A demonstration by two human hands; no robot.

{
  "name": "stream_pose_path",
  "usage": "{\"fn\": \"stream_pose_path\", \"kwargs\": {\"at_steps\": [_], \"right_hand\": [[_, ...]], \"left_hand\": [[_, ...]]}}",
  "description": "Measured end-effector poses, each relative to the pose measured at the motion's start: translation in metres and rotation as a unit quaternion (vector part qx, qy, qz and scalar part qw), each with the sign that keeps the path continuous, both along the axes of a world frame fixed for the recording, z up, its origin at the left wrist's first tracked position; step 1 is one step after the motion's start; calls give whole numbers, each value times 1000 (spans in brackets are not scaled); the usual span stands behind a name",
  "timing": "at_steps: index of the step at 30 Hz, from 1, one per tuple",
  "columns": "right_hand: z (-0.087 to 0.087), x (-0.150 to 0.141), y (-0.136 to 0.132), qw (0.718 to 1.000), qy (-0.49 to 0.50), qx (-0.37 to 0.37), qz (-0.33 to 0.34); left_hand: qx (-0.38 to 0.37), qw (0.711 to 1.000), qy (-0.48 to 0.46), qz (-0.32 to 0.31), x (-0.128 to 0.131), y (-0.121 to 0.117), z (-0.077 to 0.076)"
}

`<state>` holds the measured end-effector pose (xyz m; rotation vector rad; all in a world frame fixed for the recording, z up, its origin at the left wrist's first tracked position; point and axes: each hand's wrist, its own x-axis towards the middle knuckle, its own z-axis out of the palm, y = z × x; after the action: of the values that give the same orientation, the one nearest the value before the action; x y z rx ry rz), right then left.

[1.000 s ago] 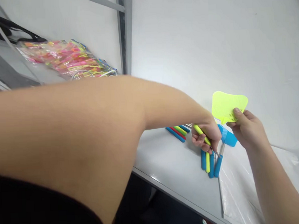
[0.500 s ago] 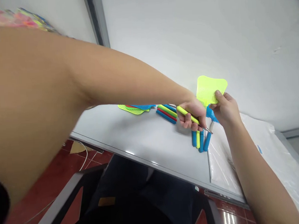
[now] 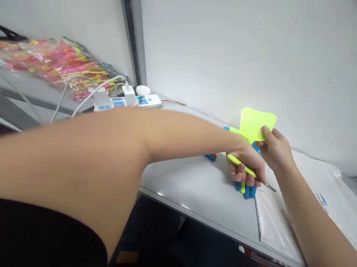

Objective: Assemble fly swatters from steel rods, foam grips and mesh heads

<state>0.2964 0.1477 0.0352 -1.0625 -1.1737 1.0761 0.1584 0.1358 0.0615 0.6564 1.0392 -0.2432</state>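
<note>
My left hand (image 3: 247, 166) is closed around a yellow-green handle (image 3: 241, 166) with a thin metal rod sticking out toward the lower right. Just right of it, my right hand (image 3: 275, 147) pinches the lower edge of a yellow-green perforated swatter head (image 3: 256, 123), held up above the white table (image 3: 196, 192). Under my left hand lie a few blue and yellow handles (image 3: 246, 189) on the table. Another handle end, blue and red, (image 3: 211, 157) peeks out behind my left forearm.
A white power strip (image 3: 126, 102) with plugs and white cables sits at the back left by the wall. Above it a clear bag of colourful items (image 3: 52, 62) rests on a shelf. Clear plastic bags (image 3: 313, 198) cover the table's right end.
The view swung, bringing the power strip and colourful bag into sight. Both hands keep their grips; my left hand now covers more of the handles on the table.
</note>
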Motion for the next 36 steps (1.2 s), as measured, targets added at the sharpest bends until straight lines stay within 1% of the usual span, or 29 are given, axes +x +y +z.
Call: {"fn": "stream_pose_path", "kwargs": {"at_steps": [2,4,5,6,7,8,9,12,16,19,22,27,31,36], "right_hand": [[0,0,-1,1000,21,3,-6],[0,-1,-1,999,45,10,-17],[0,-1,-2,998,57,13,-25],[-1,-2,-2,997,68,17,-33],[-2,-4,-2,996,78,21,-43],[-3,-7,-3,995,86,24,-52],[-4,-9,-4,993,94,26,-60],[-7,-21,-8,990,109,32,-80],[-8,-39,-19,988,114,35,-100],[-6,-53,-30,985,117,45,-118],[-5,-65,-41,985,116,46,-118],[-7,-77,-52,987,122,22,-100],[-7,-81,-53,987,116,41,-101],[-7,-78,-52,991,98,35,-84]], "left_hand": [[-1,999,-31,-31,-20,-5,-2],[7,996,-66,-60,-45,-12,-6],[15,992,-102,-76,-58,-16,-10],[45,975,-192,-104,-70,-20,-14],[81,955,-262,-113,-82,-23,-19],[106,943,-296,-113,-91,-26,-24],[124,937,-311,-99,-99,-29,-28],[129,928,-348,-34,-113,-33,-38],[114,916,-385,16,-118,-37,-43],[135,907,-395,49,-119,-40,-44],[154,898,-405,78,-119,-43,-45],[159,898,-399,100,-114,-49,-47],[155,897,-397,116,-113,-52,-47],[147,905,-381,119,-114,-51,-45]]}}
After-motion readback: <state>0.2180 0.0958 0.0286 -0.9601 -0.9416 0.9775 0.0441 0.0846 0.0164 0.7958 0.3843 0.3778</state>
